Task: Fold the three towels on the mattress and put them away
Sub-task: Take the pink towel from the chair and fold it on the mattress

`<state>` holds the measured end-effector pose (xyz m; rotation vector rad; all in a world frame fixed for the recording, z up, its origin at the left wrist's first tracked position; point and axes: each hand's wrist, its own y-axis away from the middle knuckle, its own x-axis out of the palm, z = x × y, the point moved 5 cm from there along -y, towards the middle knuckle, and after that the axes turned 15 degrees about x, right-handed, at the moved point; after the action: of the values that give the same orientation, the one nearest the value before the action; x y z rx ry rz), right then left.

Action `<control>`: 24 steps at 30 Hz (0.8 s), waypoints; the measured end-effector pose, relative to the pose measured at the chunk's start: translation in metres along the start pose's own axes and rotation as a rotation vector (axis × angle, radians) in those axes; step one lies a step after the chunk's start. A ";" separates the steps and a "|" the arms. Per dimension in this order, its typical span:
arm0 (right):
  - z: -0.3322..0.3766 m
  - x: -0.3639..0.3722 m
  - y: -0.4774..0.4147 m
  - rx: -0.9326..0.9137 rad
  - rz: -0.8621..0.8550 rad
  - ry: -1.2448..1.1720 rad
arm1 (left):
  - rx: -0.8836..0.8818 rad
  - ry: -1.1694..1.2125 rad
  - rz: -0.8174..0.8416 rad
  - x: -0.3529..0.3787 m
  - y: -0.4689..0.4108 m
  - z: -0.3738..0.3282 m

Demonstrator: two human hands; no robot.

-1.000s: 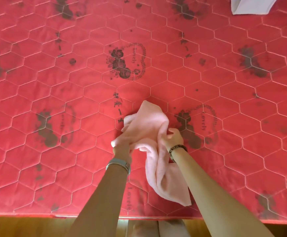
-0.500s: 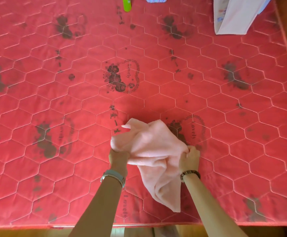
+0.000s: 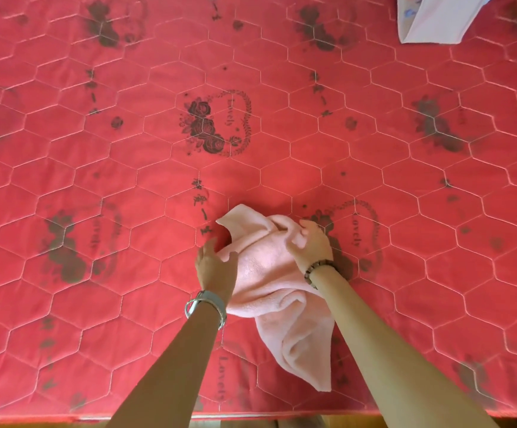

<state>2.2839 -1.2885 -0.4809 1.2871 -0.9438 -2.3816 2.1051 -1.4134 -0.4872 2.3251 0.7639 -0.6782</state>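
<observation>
Nearest to us, two bare forearms reach in over the near edge of the red quilted mattress (image 3: 96, 304). The left wrist wears a silver watch (image 3: 206, 305) and the right a dark bead bracelet (image 3: 318, 268).

Between the arms we see the pink towel (image 3: 269, 273). It lies rumpled on the mattress, not yet folded. One narrow tail trails back towards the near edge, beside the right forearm. The bulk of it is bunched between the hands.

The left hand (image 3: 217, 268) sits at the towel's left edge. Its grip is loose: the fingers are fairly straight and point away over the mattress, and the thumb lies on the cloth.

The right hand (image 3: 311, 245) is on the towel's far right part. Its grip is closed, with the fingers curled into a gathered fold of pink cloth. Just past them a free corner of the towel sticks out to the left, flat on the mattress.

Beyond the hands we see more of the hexagon stitching, with dark rose prints and the word "Lovely". At the far right corner lies a white cloth (image 3: 436, 23), cut off by the frame and well apart from the towel.
</observation>
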 end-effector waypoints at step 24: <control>-0.003 -0.005 0.012 0.069 0.395 -0.258 | 0.063 0.421 0.037 -0.005 -0.013 -0.012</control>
<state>2.2883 -1.2956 -0.4707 0.7343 -1.2322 -2.2439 2.0964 -1.3989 -0.4805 2.5679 0.8874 -0.1953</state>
